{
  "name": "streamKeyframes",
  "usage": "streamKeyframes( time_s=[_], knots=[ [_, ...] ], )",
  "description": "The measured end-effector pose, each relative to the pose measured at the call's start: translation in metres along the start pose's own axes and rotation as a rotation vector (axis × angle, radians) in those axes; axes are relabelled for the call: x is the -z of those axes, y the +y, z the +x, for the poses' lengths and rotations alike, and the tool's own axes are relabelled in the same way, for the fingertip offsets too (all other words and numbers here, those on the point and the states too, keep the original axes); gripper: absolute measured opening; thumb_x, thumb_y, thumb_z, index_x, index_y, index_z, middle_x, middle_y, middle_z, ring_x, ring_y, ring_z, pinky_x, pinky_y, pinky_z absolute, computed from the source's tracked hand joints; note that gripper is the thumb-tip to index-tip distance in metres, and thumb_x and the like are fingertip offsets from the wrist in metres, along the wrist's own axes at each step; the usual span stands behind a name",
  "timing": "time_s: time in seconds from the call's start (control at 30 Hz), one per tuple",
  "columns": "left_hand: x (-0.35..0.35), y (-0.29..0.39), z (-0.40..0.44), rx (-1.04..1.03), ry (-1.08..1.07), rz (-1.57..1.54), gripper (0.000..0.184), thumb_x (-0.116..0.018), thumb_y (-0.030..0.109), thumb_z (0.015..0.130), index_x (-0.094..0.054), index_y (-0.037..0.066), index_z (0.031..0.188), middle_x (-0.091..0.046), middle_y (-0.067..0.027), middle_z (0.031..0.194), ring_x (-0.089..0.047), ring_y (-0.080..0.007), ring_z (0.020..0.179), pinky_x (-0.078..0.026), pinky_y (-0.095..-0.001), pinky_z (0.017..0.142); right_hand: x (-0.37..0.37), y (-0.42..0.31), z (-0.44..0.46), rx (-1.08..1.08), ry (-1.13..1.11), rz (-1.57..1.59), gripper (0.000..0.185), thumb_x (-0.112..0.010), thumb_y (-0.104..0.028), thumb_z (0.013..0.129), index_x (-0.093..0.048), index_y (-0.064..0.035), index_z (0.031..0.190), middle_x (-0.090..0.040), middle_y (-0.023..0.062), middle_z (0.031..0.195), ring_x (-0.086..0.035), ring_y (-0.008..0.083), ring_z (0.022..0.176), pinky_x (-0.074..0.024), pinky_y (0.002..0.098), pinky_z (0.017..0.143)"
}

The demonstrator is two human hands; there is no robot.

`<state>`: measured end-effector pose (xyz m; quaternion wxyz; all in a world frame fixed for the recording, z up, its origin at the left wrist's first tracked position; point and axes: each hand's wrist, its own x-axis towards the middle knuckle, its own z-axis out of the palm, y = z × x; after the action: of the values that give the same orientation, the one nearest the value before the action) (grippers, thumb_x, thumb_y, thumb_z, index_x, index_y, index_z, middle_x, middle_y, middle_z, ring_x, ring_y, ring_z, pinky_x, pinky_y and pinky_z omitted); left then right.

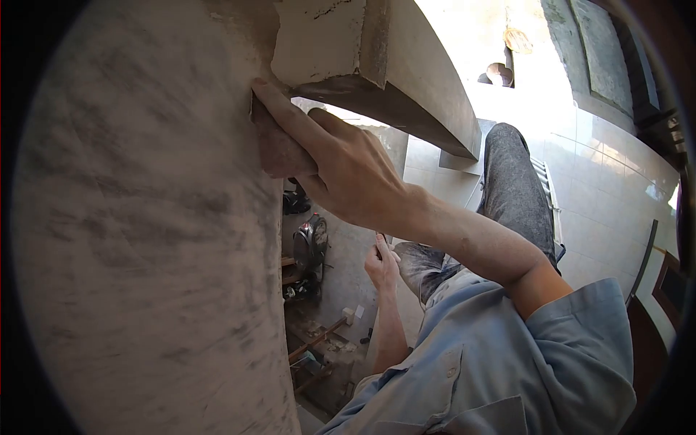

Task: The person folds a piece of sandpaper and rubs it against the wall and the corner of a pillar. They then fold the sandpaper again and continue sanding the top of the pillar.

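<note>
My right hand (348, 167) reaches across to the edge of a pale, dark-smudged wall (145, 217). Its index finger lies stretched along the corner, and the other fingers and thumb are closed on a flat pinkish-brown piece that looks like sandpaper (281, 151), pressed against the wall edge. Just above the knuckles runs a rough plastered beam (428, 72). Lower down, near my knee, my left hand (382, 264) is closed with its thumb up. A small dark bit shows at its fingertips, too hidden to name.
A motorbike (310, 243) stands on the floor far below, beyond the wall edge. Wooden pieces and debris (319, 341) lie near it. Beside my leg is part of a white ladder-like frame (547, 192). Pale floor tiles (594, 188) extend to the right.
</note>
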<state>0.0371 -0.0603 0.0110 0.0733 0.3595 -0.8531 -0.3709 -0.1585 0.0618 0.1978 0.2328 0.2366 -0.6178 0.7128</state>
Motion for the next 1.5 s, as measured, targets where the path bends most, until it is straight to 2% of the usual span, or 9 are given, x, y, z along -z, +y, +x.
streamKeyframes(
  time_s=[0.6,0.67,0.8,0.93,1.0,1.2,1.3,1.4,1.5],
  knots=[
    [-0.002,0.011,0.005,0.006,-0.073,-0.12,0.042,-0.043,0.028,0.103,-0.055,0.001,0.073,-0.055,-0.0055,0.054,-0.052,-0.0136,0.052,-0.04,-0.0299,0.054,0.011,-0.001,0.021,-0.054,-0.15,-0.055,0.073,-0.066,-0.008,0.08,-0.035,-0.0027,0.146,-0.062,0.0273,0.103,-0.067,0.0348,0.073,-0.0541,0.042,0.06],
    [0.001,0.019,0.001,0.01,-0.067,-0.154,0.043,-0.042,0.027,0.103,-0.052,0.001,0.071,-0.052,-0.0041,0.053,-0.05,-0.013,0.051,-0.038,-0.0286,0.052,-0.005,0.008,0.021,0.161,0.147,-0.14,0.075,-0.065,-0.008,0.08,-0.031,0.0008,0.146,-0.059,0.0302,0.107,-0.067,0.0356,0.072,-0.0544,0.0414,0.059],
    [0.025,0.052,-0.008,-0.374,0.024,-0.151,0.042,-0.038,0.024,0.105,-0.044,0.004,0.069,-0.039,0.0026,0.053,-0.036,-0.0061,0.044,-0.029,-0.0236,0.042,0.023,-0.016,0.001,-0.242,-0.38,0.094,0.08,-0.063,-0.005,0.08,-0.023,0.0025,0.148,-0.059,0.0308,0.105,-0.066,0.0367,0.083,-0.054,0.045,0.07],
    [0.06,0.122,-0.026,-0.374,0.315,-0.095,0.049,-0.036,0.028,0.105,-0.041,0.007,0.061,-0.039,0.0009,0.049,-0.04,-0.0102,0.045,-0.037,-0.0268,0.048,0.011,-0.013,0.005,-0.172,-0.343,0.011,0.083,-0.065,-0.008,0.078,-0.021,0.0051,0.147,-0.06,0.0266,0.1,-0.066,0.0358,0.086,-0.0537,0.0436,0.071],
    [0.086,0.133,-0.019,-0.834,0.39,0.222,0.046,-0.032,0.03,0.105,-0.042,0.008,0.066,-0.04,0.0005,0.05,-0.04,-0.0116,0.044,-0.039,-0.0244,0.048,-0.009,-0.001,0.02,0.034,-0.146,-0.122,0.084,-0.066,-0.009,0.077,-0.021,0.0062,0.146,-0.06,0.0261,0.101,-0.066,0.0353,0.084,-0.0542,0.0417,0.068],
    [0.122,0.168,-0.019,-1.016,0.604,0.551,0.038,-0.035,0.017,0.104,-0.042,-0.006,0.133,-0.054,-0.0042,0.071,-0.052,-0.0115,0.056,-0.048,-0.0251,0.054,-0.016,-0.009,-0.016,0.014,-0.089,-0.072,0.081,-0.065,-0.007,0.073,-0.028,0.0074,0.144,-0.054,0.0274,0.114,-0.065,0.0333,0.08,-0.0538,0.0391,0.065],
    [0.098,0.214,-0.05,-0.73,0.423,-0.081,0.043,-0.033,0.029,0.105,-0.053,-0.008,0.099,-0.049,-0.003,0.064,-0.046,-0.0097,0.047,-0.04,-0.0221,0.039,-0.012,-0.006,-0.004,0.059,-0.14,-0.123,0.079,-0.066,-0.01,0.073,-0.031,0.0075,0.142,-0.053,0.0269,0.117,-0.064,0.0328,0.08,-0.0536,0.0381,0.066],
    [0.143,0.174,-0.043,-0.915,0.557,0.748,0.044,-0.035,0.009,0.103,-0.033,-0.007,0.144,-0.054,-0.0016,0.069,-0.058,-0.0127,0.064,-0.052,-0.026,0.062,-0.017,0.003,0.024,0.269,0.118,-0.24,0.077,-0.065,-0.009,0.075,-0.032,0.0067,0.143,-0.056,0.0246,0.111,-0.063,0.0305,0.07,-0.053,0.0381,0.061],
    [0.142,0.192,-0.053,-0.991,0.968,1.114,0.046,-0.039,0.013,0.104,-0.033,-0.007,0.145,-0.057,-0.0002,0.071,-0.061,-0.0134,0.067,-0.053,-0.0264,0.064,-0.008,-0.011,0.007,0.106,0.022,-0.12,0.079,-0.065,-0.008,0.077,-0.029,0.0006,0.147,-0.059,0.0209,0.103,-0.062,0.0315,0.066,-0.0525,0.0387,0.057]
  ],
)
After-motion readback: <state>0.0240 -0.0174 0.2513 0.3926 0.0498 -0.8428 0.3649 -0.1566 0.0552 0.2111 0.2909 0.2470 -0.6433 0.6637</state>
